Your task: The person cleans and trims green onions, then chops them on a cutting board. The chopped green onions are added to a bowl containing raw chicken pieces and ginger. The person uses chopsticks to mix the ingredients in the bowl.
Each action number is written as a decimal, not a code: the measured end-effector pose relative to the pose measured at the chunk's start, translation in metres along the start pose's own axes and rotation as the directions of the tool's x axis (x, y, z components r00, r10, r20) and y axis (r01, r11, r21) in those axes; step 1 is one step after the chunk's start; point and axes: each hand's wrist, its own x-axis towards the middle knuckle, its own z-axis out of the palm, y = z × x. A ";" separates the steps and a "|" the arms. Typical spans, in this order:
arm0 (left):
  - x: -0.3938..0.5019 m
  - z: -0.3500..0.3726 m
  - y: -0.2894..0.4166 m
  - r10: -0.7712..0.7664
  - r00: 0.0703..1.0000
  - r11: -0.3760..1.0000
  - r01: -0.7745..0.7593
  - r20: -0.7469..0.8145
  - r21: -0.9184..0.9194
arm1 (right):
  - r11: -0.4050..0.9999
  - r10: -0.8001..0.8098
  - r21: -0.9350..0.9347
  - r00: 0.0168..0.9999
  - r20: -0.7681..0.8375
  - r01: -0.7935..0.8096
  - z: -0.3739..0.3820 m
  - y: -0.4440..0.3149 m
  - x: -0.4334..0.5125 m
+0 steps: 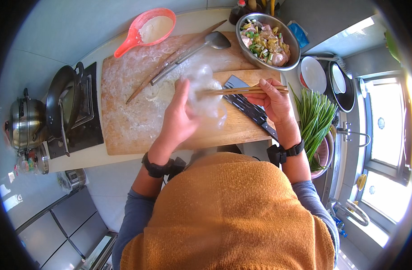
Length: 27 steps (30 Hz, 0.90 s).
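My left hand point(180, 118) holds a thin clear plastic bag point(209, 104), blurred, above the wooden boards. In my right hand point(275, 101) is a pair of wooden chopsticks point(239, 90); their tips reach the bag, but whether they are inside it I cannot tell. Beneath the chopsticks a black-and-silver cleaver point(246, 109) lies on the smaller wooden board point(246, 131). That board rests on a larger, floured wooden board point(125, 131). A tapered rolling pin point(155, 81) and a metal wok turner point(217, 40) lie across the larger one.
Behind the boards are a red plastic scoop point(133, 38) of flour and a steel bowl point(295, 54) of raw meat pieces with chopped scallion. Green chives point(315, 114) stand right, near white bowls point(313, 74) and a faucet point(344, 131). A wok point(62, 91) and steel pot point(27, 118) stand left.
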 end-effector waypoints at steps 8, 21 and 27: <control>0.001 0.000 0.001 -0.026 1.000 0.999 0.026 0.006 -0.019 | 0.999 -0.015 -0.045 1.000 0.028 0.016 -0.001 -0.005 -0.004; 0.003 0.000 0.002 -0.023 1.000 1.000 0.024 0.012 -0.012 | 0.999 -0.016 -0.045 1.000 0.004 0.016 0.001 -0.003 -0.001; 0.003 0.000 -0.001 0.006 1.000 1.000 -0.006 0.008 0.022 | 1.000 -0.014 -0.020 1.000 0.003 0.014 0.001 -0.003 -0.002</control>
